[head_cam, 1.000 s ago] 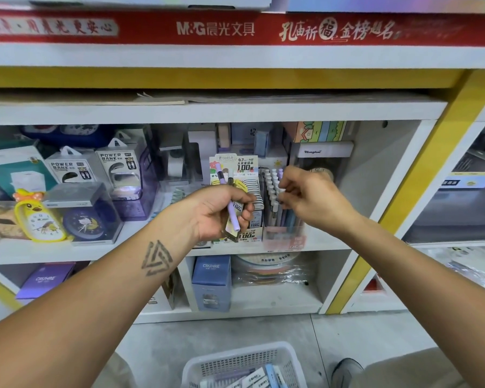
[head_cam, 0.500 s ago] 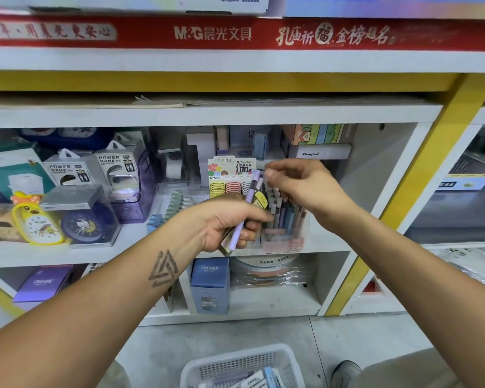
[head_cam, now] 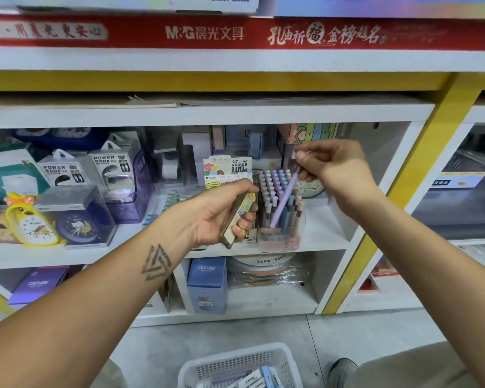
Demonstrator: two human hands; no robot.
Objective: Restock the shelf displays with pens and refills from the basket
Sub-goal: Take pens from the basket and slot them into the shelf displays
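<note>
At 6 o'clock, nearest the camera, a white plastic basket [head_cam: 237, 365] with a perforated lattice wall sits on the grey floor, holding flat boxed packs in white, blue and lilac.

Farther in, at centre, the left hand [head_cam: 221, 214] has its fingers curled round a small, flat, glossy pack [head_cam: 240, 217] printed in yellow and green, tilted with its lower end toward 7 o'clock. The thumb lies across the top and the fingertips wrap the pack's far edge.

At 2 o'clock from it, the right hand [head_cam: 336, 169] pinches the upper end of a slim, matte lilac pen [head_cam: 284, 201] between thumb and forefinger, the other fingers loosely curled below. The pen slants down toward 7 o'clock, its lower end among the other pens.

Those pens stand upright in a clear, square plastic display box [head_cam: 280, 233] on the white shelf [head_cam: 328, 239]: pastel barrels in pink, lilac, blue and grey with rounded caps, packed in rows. At 9 o'clock of the box stands a printed cardboard lead display [head_cam: 227, 169].

Far left, at 9 o'clock, are clear-boxed power banks [head_cam: 111, 175], a navy round clock [head_cam: 76, 224] in a transparent case, and a yellow duck-shaped clock [head_cam: 30, 222].
</note>
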